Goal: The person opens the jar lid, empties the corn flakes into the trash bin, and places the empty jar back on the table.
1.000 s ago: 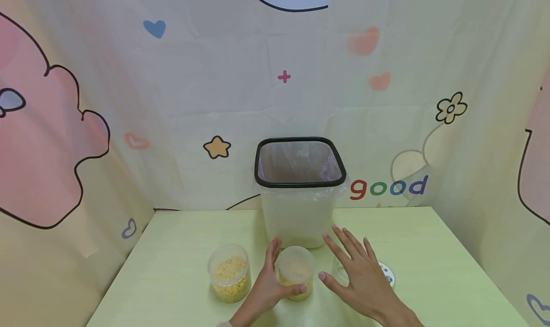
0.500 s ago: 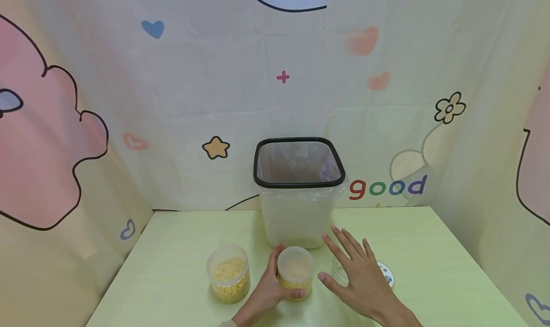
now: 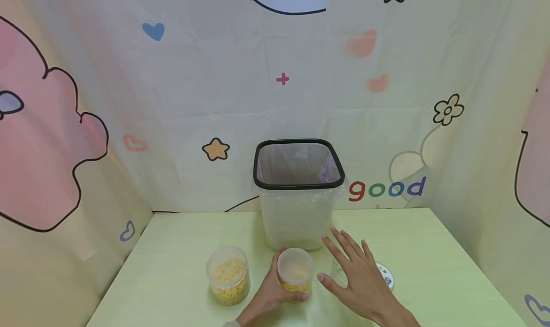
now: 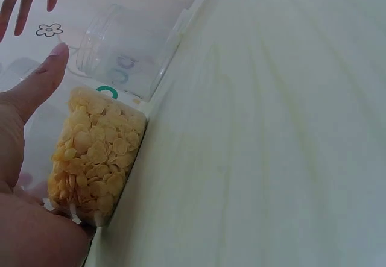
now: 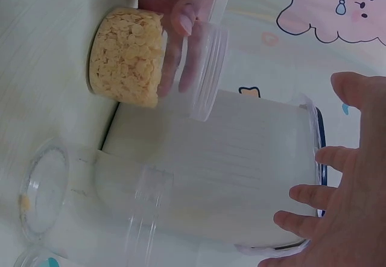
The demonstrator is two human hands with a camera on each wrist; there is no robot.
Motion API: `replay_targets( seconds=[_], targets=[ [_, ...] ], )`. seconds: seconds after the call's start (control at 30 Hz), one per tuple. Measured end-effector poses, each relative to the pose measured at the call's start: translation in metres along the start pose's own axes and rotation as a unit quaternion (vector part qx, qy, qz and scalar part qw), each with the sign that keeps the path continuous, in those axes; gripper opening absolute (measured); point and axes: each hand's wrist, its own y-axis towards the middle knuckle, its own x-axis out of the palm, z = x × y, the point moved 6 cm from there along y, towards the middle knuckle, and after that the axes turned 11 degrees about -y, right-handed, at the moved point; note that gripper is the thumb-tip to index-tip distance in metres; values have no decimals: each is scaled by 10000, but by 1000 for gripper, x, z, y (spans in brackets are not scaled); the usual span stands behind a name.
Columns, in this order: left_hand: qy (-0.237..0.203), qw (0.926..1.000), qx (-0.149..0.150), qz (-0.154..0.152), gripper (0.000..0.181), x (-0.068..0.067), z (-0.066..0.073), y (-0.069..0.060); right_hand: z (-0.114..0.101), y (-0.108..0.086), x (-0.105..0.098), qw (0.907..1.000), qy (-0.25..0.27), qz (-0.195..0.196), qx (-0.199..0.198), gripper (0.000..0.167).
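The left hand (image 3: 272, 290) grips a clear plastic jar (image 3: 296, 268), its thumb across the near side and fingers curled round the far side, where they show through the see-through wall. That jar is upright, with pale yellow flakes (image 5: 126, 59) filling its lower part. Just left of the grip stands a wider clear jar (image 3: 228, 277), also holding yellow flakes. Right of the grip, the right hand (image 3: 364, 286) is spread, thumb and fingers apart, holding nothing. Partly hidden behind that hand, near the gripped jar, is another clear plastic jar (image 3: 338, 271); farther right a round white printed lid (image 3: 387, 275) peeks out. Directly beyond the grip rises a white bin (image 3: 296, 217) with a black rim (image 3: 298, 186) and a translucent plastic liner (image 3: 296, 157). Beneath everything lies a pale green table (image 3: 172, 265), and a cartoon-printed backdrop (image 3: 193, 79) hangs behind the bin.
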Motion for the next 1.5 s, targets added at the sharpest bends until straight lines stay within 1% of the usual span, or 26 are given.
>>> replay_targets(
  seconds=[0.3, 0.43, 0.57, 0.7, 0.87, 0.97, 1.13, 1.3, 1.5],
  targets=[
    [-65, 9997, 191, 118, 97, 1, 1, 0, -3, 4, -2, 10000, -7, 26, -35, 77],
    [-46, 9998, 134, 163, 94, 1, 1, -1, -5, 6, -4, 10000, 10, 47, -52, 77],
    [9, 9998, 57, 179, 91, 2, 4, -3, -6, 8, -5, 9999, -8, 72, -76, 76],
    [178, 9995, 94, 235, 92, 2, 12, -5, -8, 11, -7, 9999, -28, 91, -84, 76],
    [471, 9980, 269, 317, 95, 2, 28, -7, -13, 16, -10, 9999, -8, 110, -123, 77],
    [696, 9962, 383, 351, 98, 2, 37, -8, -17, 18, -12, 9996, 29, 199, -205, 78],
    [1202, 9900, 550, 483, 102, 3, 54, -9, -23, 23, -14, 9989, 89, 314, -349, 78],
    [1679, 9797, 811, 744, 104, 3, 72, -12, -28, 28, -17, 9981, 145, 405, -440, 79],
    [2088, 9655, 1218, 967, 98, 6, 89, -15, -36, 34, -18, 9967, 207, 549, -553, 79]
  ],
)
